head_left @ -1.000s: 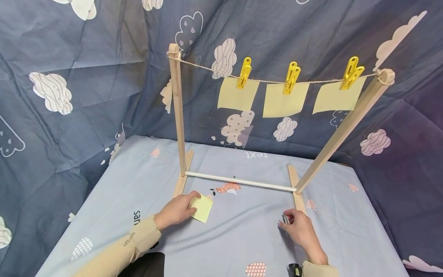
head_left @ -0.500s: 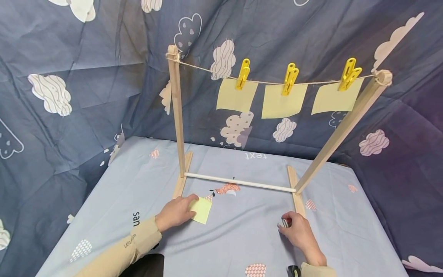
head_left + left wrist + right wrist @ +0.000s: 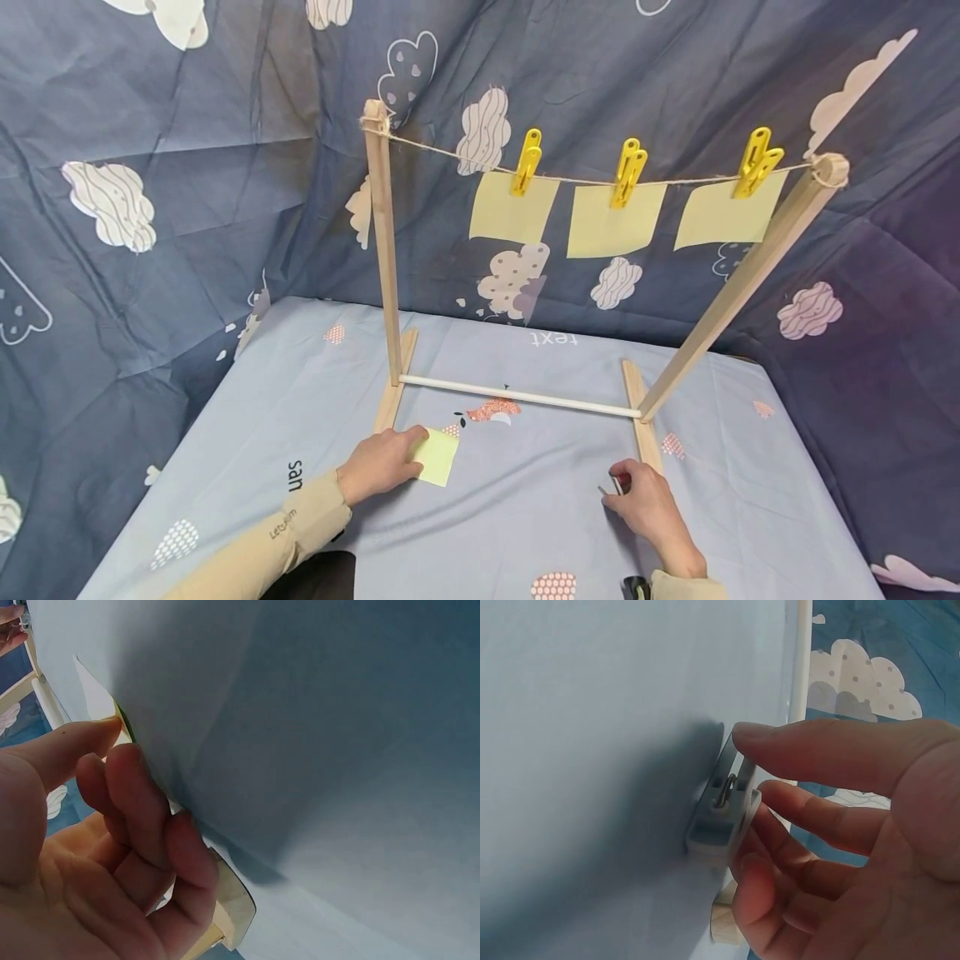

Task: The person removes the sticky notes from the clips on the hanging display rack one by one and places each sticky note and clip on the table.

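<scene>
My left hand (image 3: 381, 463) pinches the left edge of a small pale-yellow paper square (image 3: 439, 460), low over the cloth in front of the stand's left foot. Its thumb lies against the paper (image 3: 96, 691) in the left wrist view, the other fingers curling in below. Near the stand's right foot, my right hand (image 3: 643, 498) grips a grey-white clothespin (image 3: 718, 811) with a metal spring, between thumb and fingers. Above, a twine line (image 3: 438, 148) carries three similar paper squares, the middle one (image 3: 617, 221) among them, each under a yellow clothespin (image 3: 628, 173).
The stand has a left wooden post (image 3: 386, 258), a slanting right post (image 3: 738, 292) and a white rod (image 3: 517, 395) joining them low down. A pale blue printed cloth (image 3: 517, 525) covers the table. Dark cloud-patterned fabric (image 3: 202, 192) hangs behind and at both sides.
The clothespin has turned slightly in my right hand's fingers. My left hand stays on the paper with hardly any movement. The hanging papers have kept their places.
</scene>
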